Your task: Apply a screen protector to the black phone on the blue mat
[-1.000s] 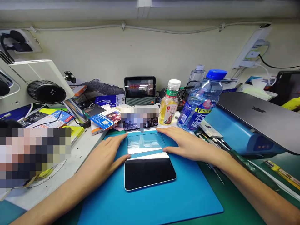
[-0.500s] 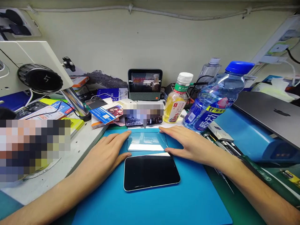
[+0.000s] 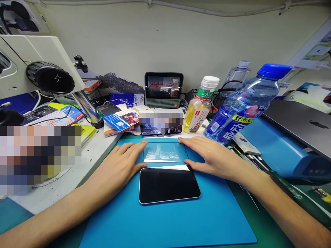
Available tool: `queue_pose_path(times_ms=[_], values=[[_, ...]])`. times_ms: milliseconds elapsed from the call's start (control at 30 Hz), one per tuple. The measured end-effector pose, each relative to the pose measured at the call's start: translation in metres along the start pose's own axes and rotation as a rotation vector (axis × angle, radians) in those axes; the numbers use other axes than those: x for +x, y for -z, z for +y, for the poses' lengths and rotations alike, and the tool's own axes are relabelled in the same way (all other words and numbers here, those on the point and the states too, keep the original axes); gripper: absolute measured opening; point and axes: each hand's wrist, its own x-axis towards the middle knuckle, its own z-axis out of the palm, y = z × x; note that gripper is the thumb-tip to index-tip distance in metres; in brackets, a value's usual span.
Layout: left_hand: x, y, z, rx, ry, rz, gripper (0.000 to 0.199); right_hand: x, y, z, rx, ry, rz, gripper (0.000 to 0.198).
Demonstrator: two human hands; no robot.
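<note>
A clear, dark-edged phone screen protector (image 3: 165, 152) sits just beyond the phone, with light reflected along its near edge. My left hand (image 3: 126, 156) holds its left end, the index fingertip at the far corner and the thumb by the near one. At the opposite end, my right hand (image 3: 207, 155) grips the protector the same way, thumb and index finger set apart. Whether the protector touches the mat, I cannot tell. Closer to me, a phone with a dark screen (image 3: 169, 185) lies face up on the blue mat (image 3: 165, 224), touched by neither hand.
Behind the mat stand a yellow drink bottle (image 3: 198, 106), a large blue-capped bottle (image 3: 245, 106) and a small display (image 3: 163, 90). A microscope stand (image 3: 89, 106) rises at left. Tools (image 3: 253, 160) and a laptop (image 3: 300, 119) are at right. Boxes (image 3: 121, 119) crowd the back left.
The camera view has shifted slightly. The bright reflection on the protector has narrowed to a thin strip. Both hands keep their hold at its ends, and the phone stays on the mat.
</note>
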Motion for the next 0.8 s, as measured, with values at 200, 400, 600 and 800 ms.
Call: queue_pose_path(times_ms=[200,400,600,800], values=[[0.0019,-0.0008,0.0011,0.033,-0.022,0.010,0.065,0.0002,0.0013,0.0008,0.022,-0.016,-0.029,0.062],[0.0018,-0.0022,0.0043,0.090,-0.035,0.034,0.065,-0.0048,0.0030,0.0061,0.078,-0.073,-0.057,0.067],[0.0007,-0.0021,0.0043,0.114,-0.052,0.041,0.061,-0.0043,0.0030,0.0061,0.148,-0.116,-0.048,0.068],[-0.0003,-0.0004,0.0033,0.099,-0.062,0.035,0.057,-0.0008,0.0002,0.0049,0.217,-0.142,-0.028,0.070]])
